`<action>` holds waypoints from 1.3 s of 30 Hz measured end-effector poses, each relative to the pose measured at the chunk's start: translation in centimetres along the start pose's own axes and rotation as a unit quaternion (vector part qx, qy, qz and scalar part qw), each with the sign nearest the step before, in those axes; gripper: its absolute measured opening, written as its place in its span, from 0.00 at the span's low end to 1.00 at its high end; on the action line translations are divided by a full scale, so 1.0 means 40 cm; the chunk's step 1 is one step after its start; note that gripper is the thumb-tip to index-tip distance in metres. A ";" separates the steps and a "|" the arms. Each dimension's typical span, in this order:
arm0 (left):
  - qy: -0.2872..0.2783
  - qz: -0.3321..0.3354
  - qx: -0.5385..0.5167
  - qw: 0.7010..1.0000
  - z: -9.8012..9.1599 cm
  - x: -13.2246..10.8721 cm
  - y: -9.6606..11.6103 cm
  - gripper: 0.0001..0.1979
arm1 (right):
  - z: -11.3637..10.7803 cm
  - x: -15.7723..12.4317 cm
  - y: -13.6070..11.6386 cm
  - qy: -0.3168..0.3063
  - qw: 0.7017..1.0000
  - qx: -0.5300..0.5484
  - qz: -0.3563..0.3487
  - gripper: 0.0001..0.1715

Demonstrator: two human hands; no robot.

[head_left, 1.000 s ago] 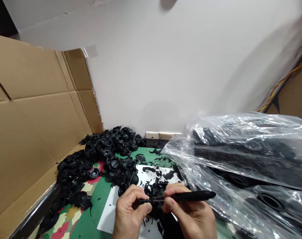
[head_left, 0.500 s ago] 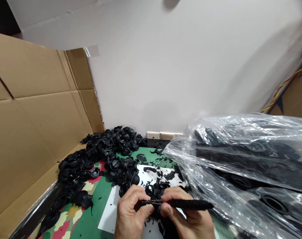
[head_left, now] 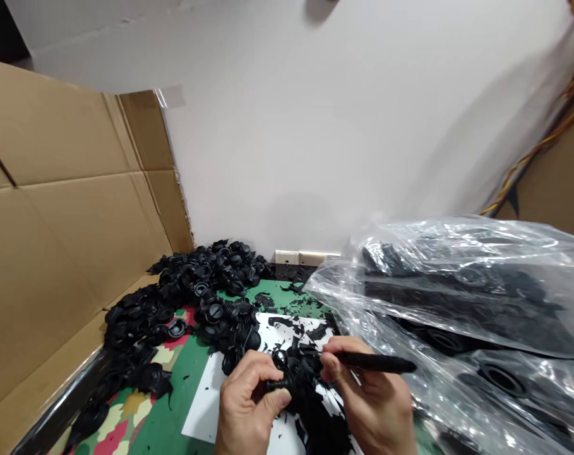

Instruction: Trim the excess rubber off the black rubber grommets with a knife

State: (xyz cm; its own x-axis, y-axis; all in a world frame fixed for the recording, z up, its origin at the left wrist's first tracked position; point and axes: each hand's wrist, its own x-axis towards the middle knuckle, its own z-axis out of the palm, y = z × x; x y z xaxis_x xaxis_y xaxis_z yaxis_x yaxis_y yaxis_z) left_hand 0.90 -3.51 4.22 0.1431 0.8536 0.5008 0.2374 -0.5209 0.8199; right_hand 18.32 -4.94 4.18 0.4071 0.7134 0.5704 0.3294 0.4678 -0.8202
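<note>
My left hand (head_left: 249, 401) is closed in a pinch around a small black ribbed rubber piece (head_left: 277, 383), above the white sheet. Most of that piece is hidden by the thumb and fingers. In my right hand (head_left: 369, 398) is a black-handled tool (head_left: 381, 362), gripped like a pen. Its thin metal tip, seemingly two-pronged, points left over dark scraps and stands apart from the ribbed piece. Black rubber scraps (head_left: 322, 420) lie beneath and between both hands. A white sheet (head_left: 204, 404) is under them, on a green surface (head_left: 173, 417).
Many black ribbed rubber parts (head_left: 215, 313) are heaped at the left and back, against a cardboard box wall (head_left: 78, 234). At right, a clear plastic bag (head_left: 457, 291) holds more black parts. Behind stands a white wall (head_left: 291, 126) with sockets (head_left: 298, 258) low down.
My right hand has drawn the tool away from the ribbed piece, moving right and slightly up. My left hand keeps its hold almost in place. The view has shifted slightly.
</note>
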 end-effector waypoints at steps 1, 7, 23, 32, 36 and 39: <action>-0.001 -0.005 -0.001 1.000 0.000 0.000 -0.001 0.03 | 0.004 -0.003 -0.002 0.007 0.999 0.028 0.035 0.07; 0.009 -0.040 -0.010 0.999 0.003 0.000 -0.006 0.03 | 0.015 -0.018 -0.025 -0.021 0.983 0.143 0.116 0.12; 0.017 -0.081 -0.052 0.995 0.005 -0.008 -0.020 0.08 | 0.016 -0.025 -0.020 -0.059 0.974 0.165 0.145 0.14; 0.073 -0.134 -0.092 0.984 0.014 0.002 -0.015 0.10 | 0.006 -0.012 -0.036 -0.075 0.967 0.204 0.131 0.13; 0.076 -0.271 -0.188 0.941 0.016 0.011 -0.012 0.21 | 0.008 -0.021 -0.045 -0.062 0.967 0.145 0.199 0.14; 0.074 -0.310 -0.233 0.919 0.017 0.015 -0.007 0.26 | 0.022 -0.029 -0.050 -0.111 0.975 0.090 0.168 0.13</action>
State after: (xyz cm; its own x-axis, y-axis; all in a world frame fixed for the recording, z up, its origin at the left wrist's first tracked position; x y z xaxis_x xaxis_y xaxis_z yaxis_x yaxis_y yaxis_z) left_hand 1.58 -2.86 4.10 -0.0217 0.9949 -0.0980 -0.2132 0.0912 0.9727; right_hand 16.44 -6.24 5.11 0.2657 0.9279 0.2615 0.0469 0.2585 -0.9649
